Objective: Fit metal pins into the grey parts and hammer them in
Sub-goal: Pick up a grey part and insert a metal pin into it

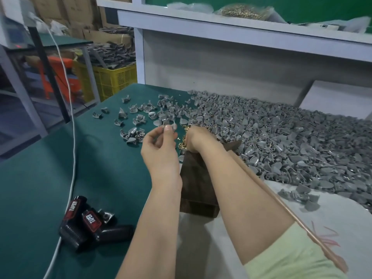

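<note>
My left hand [161, 146] is raised over the green table [40, 194] and pinches a small grey part [171, 125] between thumb and fingertips. My right hand [198, 138] is curled down onto a scatter of small brass pins [182, 144]; what its fingers hold is hidden. A dark brown wooden block [196, 184] lies under my right forearm. A big heap of grey parts [281, 141] covers the table's right half. A smaller scatter of grey parts [141, 115] lies to the left of the hands.
Black and red packets marked TAPER [88, 220] lie near the front left, beside a white cable [73, 137]. A white shelf [241, 27] with a bag of brass pins [243, 10] stands behind. A yellow crate [112, 77] of grey parts sits beyond the table. A thin wooden stick [281, 206] lies along my right arm.
</note>
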`<action>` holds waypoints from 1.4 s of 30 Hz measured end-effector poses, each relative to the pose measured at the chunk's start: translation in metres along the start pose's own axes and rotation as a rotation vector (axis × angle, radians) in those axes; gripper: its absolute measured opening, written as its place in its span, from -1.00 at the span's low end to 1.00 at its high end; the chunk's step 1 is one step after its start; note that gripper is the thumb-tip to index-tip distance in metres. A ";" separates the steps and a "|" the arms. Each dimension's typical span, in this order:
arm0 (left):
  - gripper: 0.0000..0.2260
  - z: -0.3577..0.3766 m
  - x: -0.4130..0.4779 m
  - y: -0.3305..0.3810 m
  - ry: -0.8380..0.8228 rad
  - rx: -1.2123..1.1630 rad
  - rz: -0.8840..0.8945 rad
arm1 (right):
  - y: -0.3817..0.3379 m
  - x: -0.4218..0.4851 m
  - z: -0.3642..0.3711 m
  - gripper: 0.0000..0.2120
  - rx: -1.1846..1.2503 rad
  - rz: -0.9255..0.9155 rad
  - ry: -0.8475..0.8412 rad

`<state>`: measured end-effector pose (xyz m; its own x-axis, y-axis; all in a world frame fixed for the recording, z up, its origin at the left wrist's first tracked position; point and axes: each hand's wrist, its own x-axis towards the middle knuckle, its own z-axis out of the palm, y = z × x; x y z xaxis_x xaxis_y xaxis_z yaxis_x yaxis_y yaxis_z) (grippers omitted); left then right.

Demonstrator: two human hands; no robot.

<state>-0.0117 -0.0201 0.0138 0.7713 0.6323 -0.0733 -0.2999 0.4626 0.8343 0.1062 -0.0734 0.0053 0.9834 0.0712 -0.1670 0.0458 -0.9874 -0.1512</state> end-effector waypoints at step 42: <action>-0.96 0.002 -0.002 -0.005 -0.021 0.064 -0.055 | 0.000 0.012 -0.005 -0.96 -0.163 -0.030 -0.125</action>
<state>-0.0108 -0.0250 0.0103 0.7973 0.5936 -0.1093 -0.2206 0.4552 0.8626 0.1191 -0.0732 0.0077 0.9521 0.1077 -0.2863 0.1123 -0.9937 -0.0002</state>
